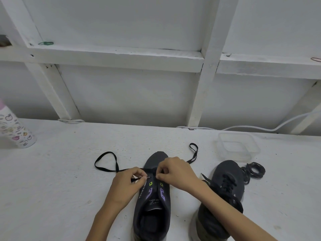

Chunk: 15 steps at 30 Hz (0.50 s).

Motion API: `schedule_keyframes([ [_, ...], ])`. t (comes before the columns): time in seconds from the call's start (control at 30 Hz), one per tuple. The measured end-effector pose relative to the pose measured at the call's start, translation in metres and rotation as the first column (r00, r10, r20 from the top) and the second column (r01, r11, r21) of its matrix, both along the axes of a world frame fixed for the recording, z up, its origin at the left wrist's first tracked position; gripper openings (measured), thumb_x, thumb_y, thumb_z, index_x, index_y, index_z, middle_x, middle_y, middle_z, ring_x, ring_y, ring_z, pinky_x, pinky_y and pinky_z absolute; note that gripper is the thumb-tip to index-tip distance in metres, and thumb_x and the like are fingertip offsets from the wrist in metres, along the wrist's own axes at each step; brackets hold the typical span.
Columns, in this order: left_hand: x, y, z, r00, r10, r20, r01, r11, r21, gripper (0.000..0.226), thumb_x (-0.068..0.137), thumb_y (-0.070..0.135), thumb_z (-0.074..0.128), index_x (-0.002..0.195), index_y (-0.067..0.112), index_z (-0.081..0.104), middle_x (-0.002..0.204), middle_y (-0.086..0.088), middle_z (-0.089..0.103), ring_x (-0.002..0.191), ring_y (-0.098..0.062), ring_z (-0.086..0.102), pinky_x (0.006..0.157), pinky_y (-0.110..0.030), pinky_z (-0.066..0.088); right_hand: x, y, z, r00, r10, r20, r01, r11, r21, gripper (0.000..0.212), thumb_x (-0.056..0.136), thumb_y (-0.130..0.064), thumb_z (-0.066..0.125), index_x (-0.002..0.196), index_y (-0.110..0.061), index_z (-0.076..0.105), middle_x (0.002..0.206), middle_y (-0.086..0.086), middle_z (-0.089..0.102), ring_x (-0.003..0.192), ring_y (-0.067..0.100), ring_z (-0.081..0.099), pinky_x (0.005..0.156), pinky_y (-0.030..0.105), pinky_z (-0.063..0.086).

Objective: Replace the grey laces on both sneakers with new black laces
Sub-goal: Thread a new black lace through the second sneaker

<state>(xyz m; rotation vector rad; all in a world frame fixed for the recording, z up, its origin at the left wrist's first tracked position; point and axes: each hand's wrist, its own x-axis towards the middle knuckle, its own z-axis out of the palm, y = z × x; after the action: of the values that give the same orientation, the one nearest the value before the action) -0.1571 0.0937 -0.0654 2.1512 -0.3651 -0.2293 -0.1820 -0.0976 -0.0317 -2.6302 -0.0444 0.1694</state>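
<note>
At near centre, the middle sneaker (pixel 152 214) is barely threaded, the black lace (pixel 116 164) pinched by the left hand (pixel 128 181), its eyelet edge gripped by the right hand (pixel 173 173); the right sneaker (pixel 225 168) is already relaced.

Fingers (pixel 141 179) of left hand (pixel 127 184) and right hand (pixel 175 173) meet over the front eyelets of the near sneaker (pixel 152 214). Lace (pixel 106 162) loops on the table (pixel 60 171), one left of the fingers, one behind-right. Second sneaker (pixel 224 193) right of fingers. Coiled laces (pixel 254 171) farther right, possibly touching its toe. Container (pixel 238 146) behind coil. Bottle (pixel 13 129) far left.
</note>
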Motion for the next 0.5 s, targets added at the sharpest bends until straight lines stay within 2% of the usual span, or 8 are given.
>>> schedule_keyframes([
  [0.1, 0.002, -0.003, 0.002, 0.998, -0.032, 0.046, 0.03, 0.998, 0.056, 0.014, 0.083, 0.018, 0.07, 0.077, 0.03, 0.071, 0.077, 0.018, 0.069, 0.079, 0.002, 0.062, 0.066, -0.011, 0.047, 0.003, 0.008, -0.005, 0.999, -0.048, 0.003, 0.048, 0.999, -0.007, 0.012, 0.081, -0.03, 0.065, 0.086, -0.027, 0.075, 0.063, -0.013, 0.052, 0.072, 0.008, 0.051, 0.054, 0.023, 0.032],
  [0.17, 0.005, -0.004, 0.004, 0.993, -0.074, 0.093, 0.062, 0.99, 0.126, 0.012, 0.084, 0.02, 0.069, 0.078, 0.03, 0.071, 0.078, 0.017, 0.069, 0.083, 0.004, 0.06, 0.067, -0.009, 0.045, 0.005, 0.011, -0.008, 0.997, -0.075, -0.012, 0.075, 0.997, 0.025, 0.012, 0.078, -0.029, 0.068, 0.086, -0.028, 0.077, 0.07, -0.014, 0.057, 0.072, 0.007, 0.053, 0.058, 0.024, 0.038],
  [0.27, 0.008, -0.006, 0.008, 0.981, -0.136, 0.136, 0.109, 0.975, 0.192, 0.012, 0.085, 0.022, 0.067, 0.079, 0.031, 0.07, 0.081, 0.018, 0.068, 0.084, 0.004, 0.06, 0.069, -0.008, 0.043, 0.008, 0.007, -0.015, 0.988, -0.117, -0.097, 0.135, 0.969, 0.207, 0.011, 0.073, -0.028, 0.078, 0.084, -0.028, 0.079, 0.077, -0.011, 0.068, 0.076, 0.009, 0.062, 0.069, 0.032, 0.051],
  [0.33, 0.01, -0.009, 0.01, 0.973, -0.176, 0.15, 0.136, 0.961, 0.241, 0.01, 0.086, 0.024, 0.065, 0.081, 0.032, 0.07, 0.083, 0.017, 0.069, 0.083, 0.002, 0.062, 0.074, -0.014, 0.047, 0.008, 0.004, -0.02, 0.983, -0.122, -0.134, 0.163, 0.921, 0.353, 0.012, 0.069, -0.025, 0.083, 0.08, -0.028, 0.08, 0.077, -0.003, 0.073, 0.077, 0.013, 0.065, 0.076, 0.037, 0.053],
  [0.43, 0.012, -0.013, 0.013, 0.963, -0.224, 0.152, 0.164, 0.93, 0.329, 0.008, 0.088, 0.027, 0.064, 0.087, 0.03, 0.072, 0.085, 0.017, 0.07, 0.084, -0.001, 0.063, 0.078, -0.024, 0.051, 0.007, 0.003, -0.023, 0.983, -0.134, -0.125, 0.174, 0.903, 0.392, 0.014, 0.068, -0.024, 0.084, 0.08, -0.03, 0.08, 0.068, -0.006, 0.064, 0.07, 0.005, 0.057, 0.074, 0.037, 0.05],
  [0.5, 0.016, -0.012, 0.011, 0.975, -0.199, 0.097, 0.171, 0.955, 0.244, 0.007, 0.084, 0.024, 0.071, 0.082, 0.03, 0.073, 0.078, 0.018, 0.071, 0.08, 0.0, 0.065, 0.078, -0.024, 0.052, 0.007, 0.004, -0.023, 0.983, -0.139, -0.12, 0.173, 0.919, 0.354, 0.015, 0.069, -0.027, 0.083, 0.083, -0.03, 0.08, 0.066, -0.012, 0.06, 0.069, 0.003, 0.054, 0.069, 0.031, 0.046],
])
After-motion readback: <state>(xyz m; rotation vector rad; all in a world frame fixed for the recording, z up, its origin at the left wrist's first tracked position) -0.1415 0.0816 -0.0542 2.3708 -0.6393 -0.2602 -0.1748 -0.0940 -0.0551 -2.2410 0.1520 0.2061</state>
